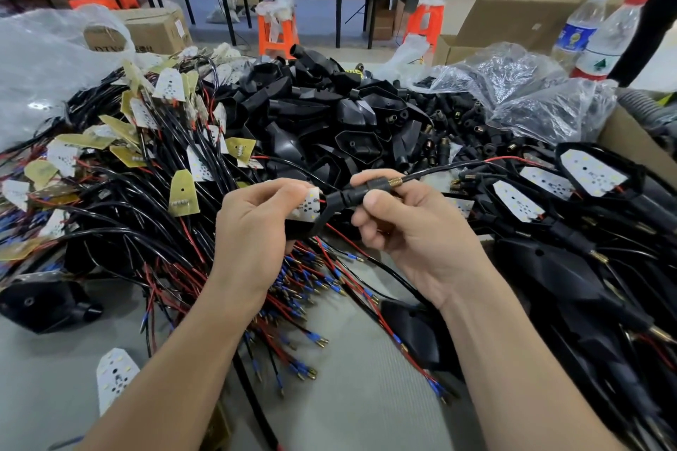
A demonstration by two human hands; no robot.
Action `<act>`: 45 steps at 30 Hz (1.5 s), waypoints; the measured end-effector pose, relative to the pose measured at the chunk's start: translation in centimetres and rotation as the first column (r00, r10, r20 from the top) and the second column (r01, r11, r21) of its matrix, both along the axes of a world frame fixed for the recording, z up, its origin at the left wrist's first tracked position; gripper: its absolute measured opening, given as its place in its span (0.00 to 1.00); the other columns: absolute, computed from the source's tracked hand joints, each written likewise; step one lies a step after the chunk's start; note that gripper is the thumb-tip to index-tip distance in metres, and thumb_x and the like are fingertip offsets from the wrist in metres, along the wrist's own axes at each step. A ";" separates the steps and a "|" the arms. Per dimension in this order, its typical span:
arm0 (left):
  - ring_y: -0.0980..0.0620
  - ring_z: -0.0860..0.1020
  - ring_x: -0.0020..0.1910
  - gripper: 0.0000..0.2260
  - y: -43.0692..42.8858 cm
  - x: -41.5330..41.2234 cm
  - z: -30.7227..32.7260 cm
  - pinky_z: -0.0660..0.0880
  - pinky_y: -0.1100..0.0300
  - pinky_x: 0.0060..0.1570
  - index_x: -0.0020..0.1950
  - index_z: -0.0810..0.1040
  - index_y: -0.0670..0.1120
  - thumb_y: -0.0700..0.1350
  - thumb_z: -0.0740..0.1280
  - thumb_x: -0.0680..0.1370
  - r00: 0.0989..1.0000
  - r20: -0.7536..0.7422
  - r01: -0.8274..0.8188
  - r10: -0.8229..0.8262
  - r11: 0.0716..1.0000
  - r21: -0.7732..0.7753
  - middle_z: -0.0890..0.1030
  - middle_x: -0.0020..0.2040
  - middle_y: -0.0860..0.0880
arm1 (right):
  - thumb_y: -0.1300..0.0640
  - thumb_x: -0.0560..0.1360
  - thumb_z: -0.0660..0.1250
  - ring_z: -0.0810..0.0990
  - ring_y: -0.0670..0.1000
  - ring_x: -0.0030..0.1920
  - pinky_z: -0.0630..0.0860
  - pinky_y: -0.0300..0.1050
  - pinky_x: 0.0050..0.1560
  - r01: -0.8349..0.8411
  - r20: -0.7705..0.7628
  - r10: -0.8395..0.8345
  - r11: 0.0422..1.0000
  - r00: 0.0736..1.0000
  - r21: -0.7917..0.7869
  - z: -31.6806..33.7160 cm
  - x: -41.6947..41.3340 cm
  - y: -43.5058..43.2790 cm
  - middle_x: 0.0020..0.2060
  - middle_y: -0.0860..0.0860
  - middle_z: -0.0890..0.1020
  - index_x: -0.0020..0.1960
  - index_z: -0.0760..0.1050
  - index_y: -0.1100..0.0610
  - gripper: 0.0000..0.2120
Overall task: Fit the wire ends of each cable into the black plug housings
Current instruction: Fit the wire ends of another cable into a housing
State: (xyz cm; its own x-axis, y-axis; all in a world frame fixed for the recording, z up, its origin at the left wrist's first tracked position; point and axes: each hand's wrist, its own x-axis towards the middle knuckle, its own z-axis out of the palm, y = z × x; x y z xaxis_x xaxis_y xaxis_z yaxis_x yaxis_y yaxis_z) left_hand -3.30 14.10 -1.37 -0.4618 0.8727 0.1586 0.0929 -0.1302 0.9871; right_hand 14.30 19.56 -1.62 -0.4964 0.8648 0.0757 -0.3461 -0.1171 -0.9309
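Gripping black plug housing (339, 198) crosswise, brass tip (395, 182) rightward: left hand (252, 234) and right hand (414, 227), fingers curled.

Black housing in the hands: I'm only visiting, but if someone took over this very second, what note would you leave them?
Left hand grips the black plastic housing with a white LED board at its mouth.
Right hand pinches the housing's stem, with the black cable exiting its brass threaded end.
Done: finished units lie to the right.
Left: seat this board, then work through the cable pile and empty housings.
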 end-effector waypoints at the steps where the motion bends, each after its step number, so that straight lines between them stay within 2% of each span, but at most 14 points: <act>1: 0.50 0.76 0.32 0.11 0.0 0.1 -0.1 0.70 0.53 0.29 0.42 0.88 0.56 0.58 0.69 0.70 0.998 -0.045 -0.031 0.032 0.999 0.015 0.83 0.34 0.47 | 0.67 0.79 0.67 0.77 0.49 0.30 0.74 0.37 0.31 0.019 0.022 -0.019 1.000 1.000 0.005 -0.1 0.0 0.0 0.34 0.57 0.82 0.54 0.83 0.57 0.09; 7: 0.38 0.76 0.33 0.10 -0.7 1.0 0.0 0.71 0.48 0.31 0.41 0.87 0.56 0.57 0.68 0.73 0.976 -0.159 -0.116 0.149 0.973 0.198 0.80 0.33 0.41 | 0.60 0.74 0.69 0.78 0.46 0.28 0.73 0.35 0.29 -0.073 -0.115 0.058 0.988 0.992 -0.137 0.1 -0.2 -0.1 0.33 0.55 0.83 0.50 0.87 0.55 0.09; 9: 0.53 0.72 0.27 0.06 -1.0 1.3 0.1 0.69 0.59 0.28 0.46 0.86 0.56 0.53 0.69 0.76 0.960 -0.222 -0.105 0.170 0.955 0.279 0.77 0.30 0.52 | 0.59 0.74 0.68 0.77 0.46 0.27 0.73 0.34 0.28 -0.094 -0.176 0.059 0.976 0.983 -0.197 0.2 -0.1 -0.1 0.32 0.54 0.82 0.48 0.87 0.55 0.09; 11: 0.59 0.78 0.34 0.07 -1.1 1.6 0.0 0.71 0.70 0.36 0.55 0.81 0.56 0.50 0.71 0.77 0.935 -0.262 -0.151 0.239 0.937 0.315 0.82 0.36 0.60 | 0.59 0.73 0.69 0.77 0.48 0.29 0.74 0.36 0.29 -0.063 -0.155 0.031 0.977 0.987 -0.203 0.3 0.0 0.1 0.34 0.56 0.82 0.48 0.87 0.55 0.09; 13: 0.58 0.82 0.41 0.09 -1.1 1.6 -0.2 0.75 0.68 0.44 0.55 0.75 0.55 0.49 0.72 0.77 0.908 -0.289 -0.202 0.304 0.921 0.334 0.85 0.44 0.61 | 0.62 0.74 0.68 0.80 0.50 0.32 0.77 0.37 0.32 -0.037 -0.114 0.017 0.984 0.993 -0.177 0.3 0.1 0.2 0.37 0.58 0.83 0.49 0.87 0.55 0.09; 15: 0.58 0.82 0.43 0.06 -0.8 1.4 -0.3 0.77 0.65 0.45 0.49 0.76 0.57 0.53 0.72 0.78 0.883 -0.342 -0.216 0.321 0.925 0.311 0.84 0.45 0.61 | 0.66 0.76 0.67 0.83 0.52 0.37 0.80 0.40 0.36 -0.017 -0.094 0.002 0.987 0.996 -0.162 0.2 0.1 0.2 0.41 0.59 0.85 0.50 0.86 0.55 0.11; 21: 0.62 0.81 0.61 0.07 0.5 0.1 -0.5 0.75 0.49 0.67 0.39 0.85 0.58 0.59 0.76 0.66 0.972 -0.066 -0.219 0.226 0.970 0.105 0.85 0.55 0.64 | 0.72 0.77 0.63 0.85 0.55 0.43 0.83 0.49 0.46 -0.008 -0.172 -0.028 0.980 0.985 -0.201 0.0 -0.3 0.2 0.44 0.60 0.84 0.51 0.84 0.57 0.15; 23: 0.61 0.82 0.59 0.04 0.8 -0.1 -0.5 0.76 0.53 0.66 0.37 0.86 0.57 0.53 0.79 0.70 0.981 0.011 -0.193 0.192 0.978 0.079 0.86 0.54 0.62 | 0.73 0.77 0.62 0.85 0.55 0.45 0.84 0.51 0.48 -0.015 -0.189 -0.024 0.979 0.982 -0.203 0.0 -0.6 0.0 0.45 0.59 0.84 0.51 0.84 0.57 0.16; 26: 0.64 0.84 0.51 0.10 1.1 -0.1 -0.8 0.77 0.67 0.54 0.36 0.85 0.54 0.44 0.77 0.76 0.981 0.125 -0.155 0.149 0.987 0.042 0.87 0.50 0.60 | 0.76 0.77 0.59 0.85 0.56 0.51 0.84 0.53 0.49 -0.021 -0.195 -0.016 0.983 0.981 -0.184 0.0 -0.9 -0.1 0.49 0.58 0.84 0.48 0.82 0.58 0.18; 31: 0.59 0.76 0.42 0.09 1.0 0.5 -1.0 0.74 0.70 0.42 0.43 0.80 0.49 0.47 0.68 0.83 0.980 0.094 -0.177 0.174 0.984 0.022 0.82 0.45 0.54 | 0.78 0.77 0.56 0.86 0.59 0.56 0.84 0.52 0.50 -0.053 -0.236 0.008 0.981 0.972 -0.186 0.1 -1.4 -0.4 0.52 0.58 0.85 0.49 0.78 0.59 0.18; 34: 0.61 0.76 0.38 0.10 0.7 0.9 -1.2 0.73 0.72 0.36 0.44 0.79 0.48 0.47 0.65 0.84 0.970 0.124 -0.213 0.208 0.976 0.035 0.85 0.44 0.59 | 0.77 0.78 0.57 0.86 0.57 0.52 0.84 0.53 0.50 -0.072 -0.245 0.024 0.979 0.969 -0.191 0.0 -1.8 -0.6 0.52 0.58 0.85 0.48 0.78 0.58 0.18; 38: 0.57 0.78 0.39 0.09 0.6 0.7 -1.1 0.77 0.58 0.45 0.41 0.79 0.53 0.52 0.66 0.80 0.986 -0.039 -0.163 0.163 0.987 0.009 0.82 0.41 0.59 | 0.75 0.79 0.60 0.86 0.56 0.50 0.84 0.52 0.50 -0.026 -0.206 -0.013 0.982 0.978 -0.189 -0.1 -2.0 -0.7 0.51 0.57 0.86 0.47 0.78 0.57 0.16; 41: 0.49 0.83 0.47 0.07 0.5 0.5 -0.7 0.79 0.49 0.52 0.40 0.80 0.58 0.54 0.65 0.76 0.989 -0.064 -0.133 0.132 0.991 -0.018 0.85 0.48 0.63 | 0.75 0.78 0.60 0.85 0.57 0.54 0.84 0.54 0.55 0.000 -0.182 -0.034 0.984 0.983 -0.180 -0.1 -1.9 -0.7 0.51 0.57 0.86 0.46 0.80 0.57 0.17; 45: 0.64 0.81 0.51 0.08 0.5 0.2 -0.6 0.73 0.60 0.55 0.39 0.82 0.55 0.50 0.67 0.78 0.994 -0.040 -0.108 0.106 0.993 -0.046 0.85 0.54 0.63 | 0.78 0.76 0.59 0.85 0.55 0.55 0.83 0.51 0.57 -0.006 -0.182 -0.022 0.989 0.983 -0.149 0.3 -1.7 -0.9 0.53 0.56 0.86 0.44 0.82 0.57 0.20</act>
